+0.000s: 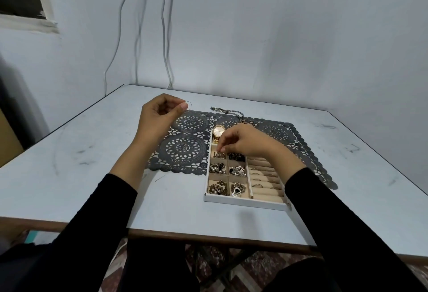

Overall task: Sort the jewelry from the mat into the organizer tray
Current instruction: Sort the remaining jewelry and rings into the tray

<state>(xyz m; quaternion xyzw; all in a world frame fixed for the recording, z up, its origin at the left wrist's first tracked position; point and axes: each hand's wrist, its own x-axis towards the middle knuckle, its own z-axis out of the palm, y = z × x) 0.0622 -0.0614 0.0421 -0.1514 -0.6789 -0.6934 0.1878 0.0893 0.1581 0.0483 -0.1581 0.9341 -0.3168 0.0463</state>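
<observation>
A white organizer tray lies on a dark lace mat. Its small square compartments hold several earrings and trinkets, and its right side has ring rolls with several rings. A gold watch sits in the tray's far-left compartment. My left hand is raised over the mat's far-left part and pinches a thin hoop earring. My right hand reaches over the tray and pinches a small piece of jewelry just above the upper-left square compartment. A silver chain necklace lies at the mat's far edge.
The pale blue table stands in a corner, walls close behind and to the right. Cables hang down the back wall. The table's near edge is close to my body.
</observation>
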